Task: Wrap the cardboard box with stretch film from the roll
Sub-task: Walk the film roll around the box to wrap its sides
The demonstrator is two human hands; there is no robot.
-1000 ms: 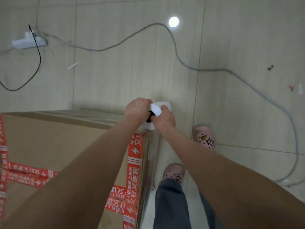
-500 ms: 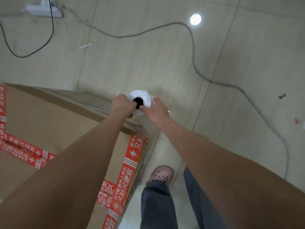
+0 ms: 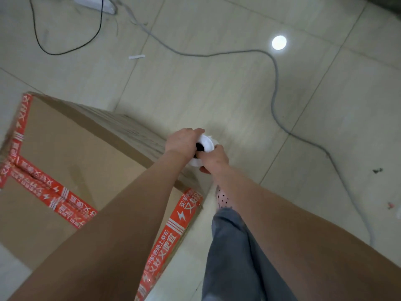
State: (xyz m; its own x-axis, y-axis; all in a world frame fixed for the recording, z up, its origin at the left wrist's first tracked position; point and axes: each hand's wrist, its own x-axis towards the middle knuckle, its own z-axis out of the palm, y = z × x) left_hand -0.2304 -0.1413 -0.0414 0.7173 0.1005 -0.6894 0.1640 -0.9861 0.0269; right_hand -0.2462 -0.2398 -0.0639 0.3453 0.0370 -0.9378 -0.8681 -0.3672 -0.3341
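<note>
A large cardboard box (image 3: 65,153) with red printed tape along its seams stands on the floor at the left. Its far side face (image 3: 130,131) looks covered in shiny stretch film. I hold the white stretch film roll (image 3: 206,144) upright just off the box's far right corner, seen end-on with its dark core hole. My left hand (image 3: 182,142) grips the roll from the left. My right hand (image 3: 214,159) grips it from the right and below. The rest of the roll is hidden under my hands.
A grey cable (image 3: 275,88) snakes across the tiled floor beyond and right of the box. A black cable (image 3: 65,51) and a white power strip (image 3: 95,3) lie at the top left. My leg in jeans (image 3: 234,257) and a pink shoe (image 3: 223,198) stand beside the box's right edge.
Both hands with the roll have stayed at the box corner while I walked on around it. The box now sits further left and turned, showing more of its top.
</note>
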